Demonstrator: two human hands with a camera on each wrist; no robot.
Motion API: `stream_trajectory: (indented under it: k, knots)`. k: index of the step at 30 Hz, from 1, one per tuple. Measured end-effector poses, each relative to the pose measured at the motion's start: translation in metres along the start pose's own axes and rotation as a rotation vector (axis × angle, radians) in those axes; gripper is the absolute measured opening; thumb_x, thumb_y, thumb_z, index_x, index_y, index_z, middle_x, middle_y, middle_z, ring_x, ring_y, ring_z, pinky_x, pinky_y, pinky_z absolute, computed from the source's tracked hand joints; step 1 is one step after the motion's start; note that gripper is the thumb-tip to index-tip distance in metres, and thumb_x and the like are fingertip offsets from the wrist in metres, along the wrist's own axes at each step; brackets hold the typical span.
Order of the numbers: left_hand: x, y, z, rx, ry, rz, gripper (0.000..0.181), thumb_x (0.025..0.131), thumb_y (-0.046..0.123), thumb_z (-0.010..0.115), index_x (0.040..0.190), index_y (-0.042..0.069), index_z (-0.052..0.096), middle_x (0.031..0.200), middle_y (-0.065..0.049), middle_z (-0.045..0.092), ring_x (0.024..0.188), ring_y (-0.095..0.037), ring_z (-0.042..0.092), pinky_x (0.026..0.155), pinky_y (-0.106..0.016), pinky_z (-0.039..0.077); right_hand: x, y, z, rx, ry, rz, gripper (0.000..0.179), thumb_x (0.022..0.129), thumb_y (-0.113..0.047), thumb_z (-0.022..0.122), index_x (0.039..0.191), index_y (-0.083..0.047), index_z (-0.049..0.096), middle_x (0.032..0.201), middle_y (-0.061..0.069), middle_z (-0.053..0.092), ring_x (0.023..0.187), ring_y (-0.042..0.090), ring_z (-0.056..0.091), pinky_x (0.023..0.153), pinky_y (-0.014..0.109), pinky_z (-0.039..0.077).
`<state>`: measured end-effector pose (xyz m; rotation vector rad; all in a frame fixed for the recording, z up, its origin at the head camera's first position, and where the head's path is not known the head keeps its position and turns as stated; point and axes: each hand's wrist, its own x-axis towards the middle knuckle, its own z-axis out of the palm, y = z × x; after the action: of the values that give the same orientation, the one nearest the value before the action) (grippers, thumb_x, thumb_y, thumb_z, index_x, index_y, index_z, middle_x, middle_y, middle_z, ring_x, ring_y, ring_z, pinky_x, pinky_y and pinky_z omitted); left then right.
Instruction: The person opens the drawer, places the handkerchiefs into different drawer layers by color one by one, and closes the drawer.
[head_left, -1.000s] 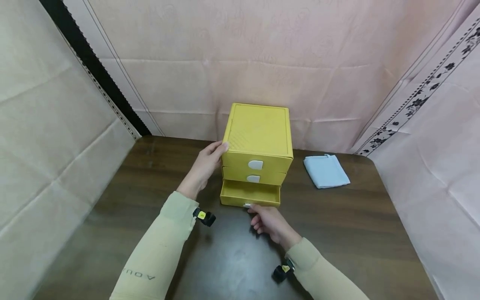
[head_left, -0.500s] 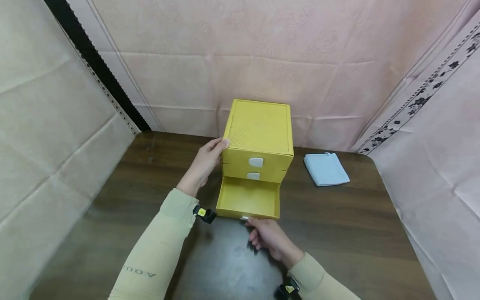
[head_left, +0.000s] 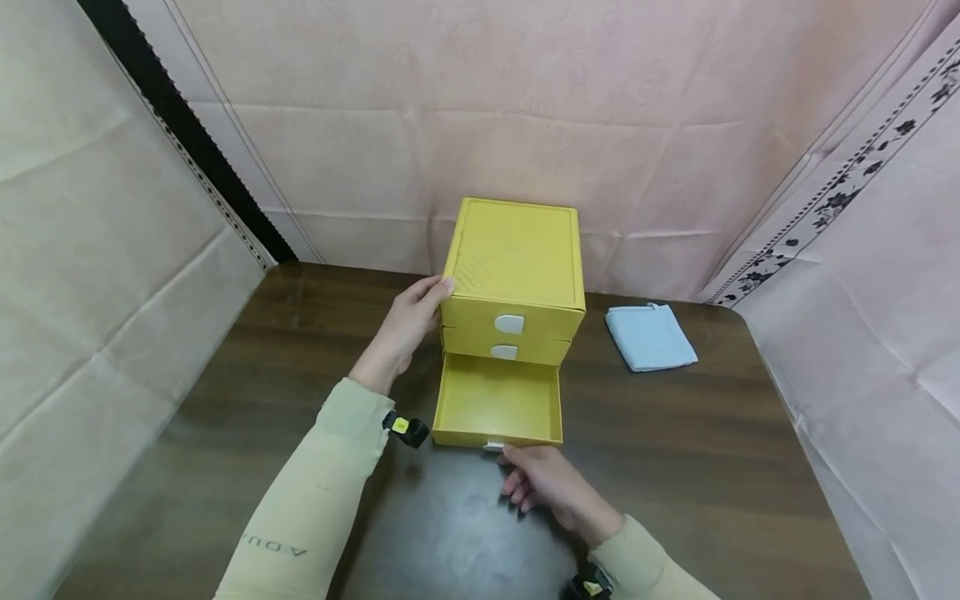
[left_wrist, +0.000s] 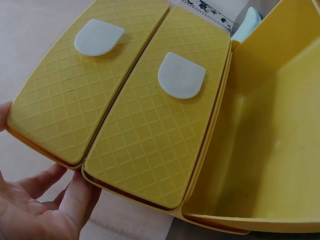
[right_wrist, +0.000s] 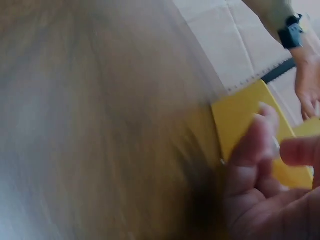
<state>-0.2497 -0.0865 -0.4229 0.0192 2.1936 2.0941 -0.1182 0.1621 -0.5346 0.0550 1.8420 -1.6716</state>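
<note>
A yellow drawer cabinet (head_left: 517,250) stands on the table with two upper drawers shut, each with a white tab. Its bottom drawer (head_left: 497,400) is pulled far out, and the inside shows bare. My left hand (head_left: 408,321) steadies the cabinet's left side, thumb at the top front corner; in the left wrist view its fingers (left_wrist: 75,200) lie along the side wall. My right hand (head_left: 551,483) is at the bottom drawer's white handle (head_left: 493,447), pinching it between thumb and fingers. In the blurred right wrist view the thumb (right_wrist: 300,150) partly hides that handle.
A folded light-blue cloth (head_left: 651,337) lies on the dark wooden table (head_left: 712,450), right of the cabinet. Pale fabric curtains (head_left: 360,150) hang behind and on both sides, close to the cabinet's back.
The bottom drawer has slid out toward me with my right hand at its handle, mostly in the first half second. My left hand has stayed on the cabinet's side.
</note>
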Motion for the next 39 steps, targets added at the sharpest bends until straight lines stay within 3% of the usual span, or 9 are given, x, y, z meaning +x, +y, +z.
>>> stream_trajectory:
  k: [5,12,15,17,20,27,31,39]
  knots:
    - [0.0,0.002,0.0,0.005,0.006,-0.001,0.074,0.086,0.064,0.06,0.142,0.018,0.047,0.138,-0.001,0.049,0.126,-0.017,0.048,0.108,-0.041,0.036,-0.013,-0.009,-0.025,-0.129,-0.102,-0.003,0.057,0.097,-0.047,0.053,0.12,0.005,0.059,0.081,0.011,0.067,0.065,0.018,0.061,0.054,0.03,0.054]
    - [0.0,-0.003,0.001,-0.004,-0.002,-0.008,0.075,0.085,0.065,0.06,0.142,0.018,0.047,0.137,0.001,0.049,0.126,-0.016,0.048,0.108,-0.039,0.037,-0.029,-0.019,-0.068,-0.306,-0.237,-0.052,0.047,0.1,-0.041,0.051,0.112,0.003,0.063,0.095,0.017,0.067,0.083,0.032,0.064,0.069,0.039,0.057]
    - [0.001,-0.006,0.003,-0.001,-0.01,-0.016,0.075,0.085,0.065,0.06,0.142,0.018,0.047,0.138,0.0,0.049,0.127,-0.016,0.048,0.108,-0.039,0.037,-0.033,-0.025,-0.09,-0.36,-0.265,-0.092,0.044,0.102,-0.036,0.05,0.115,0.004,0.063,0.1,0.018,0.067,0.09,0.036,0.063,0.074,0.039,0.057]
    - [0.001,-0.006,0.004,0.005,-0.009,-0.017,0.075,0.085,0.065,0.059,0.142,0.019,0.047,0.138,0.0,0.049,0.127,-0.017,0.048,0.108,-0.04,0.037,-0.032,-0.03,-0.106,-0.385,-0.242,-0.111,0.044,0.102,-0.034,0.05,0.119,0.004,0.061,0.104,0.019,0.066,0.094,0.037,0.063,0.078,0.039,0.056]
    - [0.001,-0.003,0.003,0.009,-0.006,-0.015,0.075,0.085,0.065,0.059,0.142,0.018,0.046,0.138,-0.001,0.049,0.126,-0.017,0.048,0.108,-0.041,0.036,-0.027,-0.039,-0.13,-0.425,-0.13,-0.143,0.048,0.1,-0.036,0.053,0.127,0.004,0.055,0.109,0.019,0.065,0.097,0.037,0.063,0.081,0.04,0.055]
    - [-0.002,0.007,0.002,0.013,0.004,-0.027,0.071,0.088,0.061,0.059,0.142,0.018,0.046,0.138,-0.001,0.049,0.125,-0.016,0.049,0.108,-0.04,0.037,-0.008,-0.058,-0.187,-0.52,0.286,-0.146,0.073,0.091,-0.057,0.057,0.139,-0.004,0.046,0.127,0.023,0.057,0.105,0.037,0.061,0.088,0.048,0.051]
    - [0.001,0.004,0.002,0.018,0.018,-0.023,0.076,0.084,0.066,0.06,0.142,0.019,0.047,0.136,0.0,0.05,0.124,-0.016,0.05,0.106,-0.039,0.038,0.0,-0.061,-0.214,-0.603,0.414,-0.138,0.088,0.089,-0.065,0.052,0.146,0.0,0.034,0.132,0.027,0.052,0.116,0.041,0.054,0.092,0.053,0.047]
    - [-0.001,0.003,0.003,0.0,0.015,-0.022,0.075,0.085,0.064,0.061,0.142,0.018,0.047,0.137,-0.001,0.05,0.125,-0.017,0.049,0.108,-0.042,0.036,0.026,-0.06,-0.249,-0.641,0.613,-0.134,0.108,0.087,-0.066,0.054,0.149,0.011,0.011,0.141,0.039,0.031,0.129,0.051,0.034,0.099,0.063,0.035]
